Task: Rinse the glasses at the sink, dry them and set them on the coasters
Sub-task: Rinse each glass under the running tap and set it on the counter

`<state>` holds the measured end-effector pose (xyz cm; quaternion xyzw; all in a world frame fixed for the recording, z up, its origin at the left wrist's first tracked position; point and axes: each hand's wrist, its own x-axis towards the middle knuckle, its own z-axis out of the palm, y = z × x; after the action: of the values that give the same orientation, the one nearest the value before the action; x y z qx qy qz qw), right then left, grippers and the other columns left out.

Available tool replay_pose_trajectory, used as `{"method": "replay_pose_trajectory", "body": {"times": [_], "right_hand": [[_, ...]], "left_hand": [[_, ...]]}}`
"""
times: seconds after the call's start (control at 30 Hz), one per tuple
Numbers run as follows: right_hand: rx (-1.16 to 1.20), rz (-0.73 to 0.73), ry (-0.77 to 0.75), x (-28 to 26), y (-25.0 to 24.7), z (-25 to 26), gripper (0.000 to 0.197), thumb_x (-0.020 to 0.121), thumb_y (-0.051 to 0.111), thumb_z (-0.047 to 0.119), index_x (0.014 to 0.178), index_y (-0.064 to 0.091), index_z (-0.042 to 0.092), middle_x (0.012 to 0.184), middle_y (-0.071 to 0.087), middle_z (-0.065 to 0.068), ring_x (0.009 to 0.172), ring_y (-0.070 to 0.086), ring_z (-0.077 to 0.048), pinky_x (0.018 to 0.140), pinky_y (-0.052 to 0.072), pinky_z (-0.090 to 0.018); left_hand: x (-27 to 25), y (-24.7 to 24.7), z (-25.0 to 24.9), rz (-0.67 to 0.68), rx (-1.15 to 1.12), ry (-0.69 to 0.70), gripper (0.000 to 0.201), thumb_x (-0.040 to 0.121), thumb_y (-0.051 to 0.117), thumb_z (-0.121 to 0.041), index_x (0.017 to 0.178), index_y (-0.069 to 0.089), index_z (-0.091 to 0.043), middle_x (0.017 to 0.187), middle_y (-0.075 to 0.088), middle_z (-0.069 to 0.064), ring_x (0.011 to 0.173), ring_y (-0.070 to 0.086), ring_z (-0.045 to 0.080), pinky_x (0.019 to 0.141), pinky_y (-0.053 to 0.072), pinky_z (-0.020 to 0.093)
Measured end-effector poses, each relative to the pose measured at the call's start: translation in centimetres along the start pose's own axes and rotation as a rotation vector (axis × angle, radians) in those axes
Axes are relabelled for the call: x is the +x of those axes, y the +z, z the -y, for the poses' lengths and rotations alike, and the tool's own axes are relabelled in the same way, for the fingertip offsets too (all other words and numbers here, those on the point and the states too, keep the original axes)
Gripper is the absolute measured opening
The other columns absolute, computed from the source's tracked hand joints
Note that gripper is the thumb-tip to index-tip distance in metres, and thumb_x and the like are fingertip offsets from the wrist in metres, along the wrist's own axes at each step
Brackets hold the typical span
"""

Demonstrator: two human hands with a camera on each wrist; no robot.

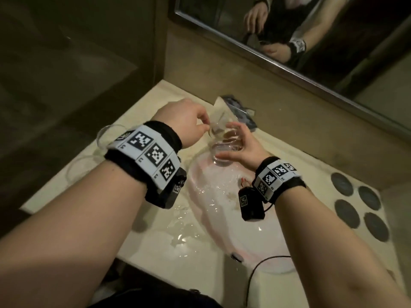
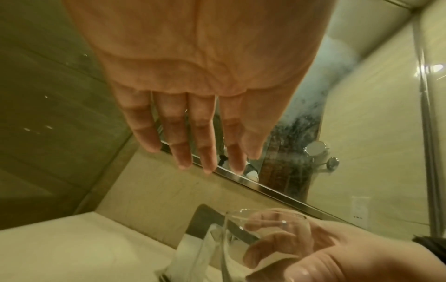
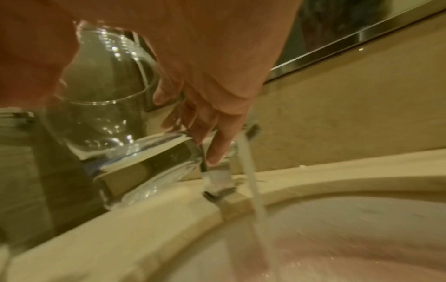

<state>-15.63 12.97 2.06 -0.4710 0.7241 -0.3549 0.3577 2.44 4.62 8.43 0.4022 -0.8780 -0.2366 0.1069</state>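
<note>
My right hand (image 1: 239, 150) holds a clear glass (image 1: 226, 147) over the back of the sink (image 1: 222, 218), fingers curled round its far side and the thumb along the near side. The glass is tilted, its thick base towards me and its mouth towards the tap. In the right wrist view the glass (image 3: 115, 114) fills the left of the picture, and a stream of water (image 3: 253, 181) falls just beside my fingertips (image 3: 217, 152) into the basin; I cannot tell whether the water touches the glass. The basin is wet, and splashed water lies on the table (image 1: 155, 241) at its near left rim.

My left hand (image 1: 184, 123) is a little farther off and to the left, above the tap (image 1: 222, 116). From the head view the fingers look bent down at the tap lever; from the left wrist view they hang nearly straight and together (image 2: 183, 133), holding nothing that I can see, so I cannot tell if they touch the lever.

Two more glasses (image 1: 106, 136) stand on the table behind my left wrist, partly hidden. To the right of the sink four dark round coasters (image 1: 358, 207) lie in a cluster, well apart from the glass in my hand. Behind the tap lies a dark packet (image 1: 240, 112), and beyond it the mirror (image 1: 289, 41) shows both hands.
</note>
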Motion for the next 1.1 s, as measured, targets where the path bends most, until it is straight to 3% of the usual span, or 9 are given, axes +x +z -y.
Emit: {"method": "replay_pose_trajectory", "body": {"times": [0.17,0.3,0.5,0.57,0.63,0.7,0.83,0.97,1.1], "right_hand": [[-0.069,-0.050,0.138,-2.0,-2.7,-5.0,0.082,0.067,0.083,0.022,0.134,0.037,0.020,0.119,0.053,0.000,0.107,0.056,-0.017,0.087,0.047,-0.027],[-0.058,-0.072,0.203,-0.7,-3.8,-8.3,0.080,0.070,0.082,0.017,0.135,0.036,0.020,0.119,0.050,0.004,0.107,0.054,-0.015,0.063,0.039,-0.009],[0.004,-0.019,0.185,3.5,-4.0,-11.8,0.085,0.069,0.081,0.012,0.138,0.032,0.016,0.129,0.046,0.000,0.118,0.047,-0.015,0.063,0.040,-0.006],[0.018,0.012,0.153,4.5,-4.0,-12.3,0.087,0.068,0.082,0.011,0.139,0.031,0.016,0.130,0.045,-0.001,0.121,0.045,-0.016,0.072,0.044,-0.008],[0.023,0.036,0.132,5.3,-4.1,-12.7,0.090,0.067,0.083,0.012,0.140,0.030,0.017,0.134,0.044,-0.002,0.125,0.044,-0.016,0.096,0.043,-0.021],[0.019,0.048,0.114,5.7,-4.1,-13.0,0.091,0.066,0.084,0.016,0.140,0.031,0.018,0.137,0.044,-0.001,0.126,0.043,-0.014,0.108,0.035,-0.031],[0.007,0.084,0.061,6.4,-4.3,-13.1,0.090,0.065,0.085,0.021,0.138,0.032,0.019,0.135,0.045,0.000,0.122,0.045,-0.012,0.109,0.036,-0.036],[0.011,0.108,0.035,6.7,-4.6,-12.9,0.088,0.068,0.084,0.017,0.138,0.032,0.017,0.130,0.044,0.006,0.118,0.042,-0.005,0.102,0.032,-0.022],[0.008,0.095,0.011,6.9,-4.4,-13.1,0.087,0.066,0.085,0.019,0.136,0.035,0.018,0.131,0.047,0.002,0.121,0.046,-0.012,0.104,0.035,-0.027]], "left_hand": [[0.2,3.6,-1.5,0.093,-0.033,-0.018,0.021,0.093,0.053,-0.034,0.109,0.065,-0.026,0.126,0.057,-0.001,0.114,0.053,0.020,0.095,0.041,0.032],[1.3,6.4,-1.7,0.151,-0.027,-0.093,0.021,0.093,0.054,-0.033,0.110,0.064,-0.026,0.124,0.056,-0.001,0.113,0.053,0.019,0.093,0.040,0.030],[3.8,10.2,-1.9,0.199,-0.010,-0.205,0.020,0.093,0.052,-0.032,0.109,0.064,-0.027,0.119,0.057,0.000,0.108,0.054,0.020,0.088,0.041,0.030],[4.2,11.1,-1.9,0.197,-0.004,-0.224,0.019,0.093,0.052,-0.032,0.108,0.064,-0.027,0.118,0.056,-0.001,0.109,0.054,0.020,0.086,0.039,0.029],[4.6,11.9,-2.0,0.192,-0.001,-0.237,0.018,0.093,0.053,-0.032,0.106,0.064,-0.027,0.117,0.057,-0.002,0.109,0.053,0.019,0.085,0.038,0.028],[4.7,12.5,-2.0,0.199,-0.003,-0.248,0.018,0.093,0.053,-0.033,0.106,0.064,-0.027,0.116,0.057,-0.002,0.108,0.053,0.019,0.084,0.037,0.028],[5.3,13.0,-2.0,0.213,0.014,-0.267,0.019,0.093,0.052,-0.033,0.106,0.064,-0.026,0.116,0.057,-0.001,0.107,0.054,0.019,0.082,0.037,0.027],[5.9,13.3,-2.3,0.213,0.025,-0.267,0.019,0.093,0.053,-0.032,0.108,0.064,-0.025,0.117,0.057,-0.001,0.107,0.054,0.019,0.084,0.038,0.028],[6.5,13.5,-2.7,0.219,0.037,-0.256,0.020,0.094,0.052,-0.032,0.109,0.063,-0.025,0.119,0.057,0.000,0.109,0.053,0.020,0.087,0.039,0.030]]}}
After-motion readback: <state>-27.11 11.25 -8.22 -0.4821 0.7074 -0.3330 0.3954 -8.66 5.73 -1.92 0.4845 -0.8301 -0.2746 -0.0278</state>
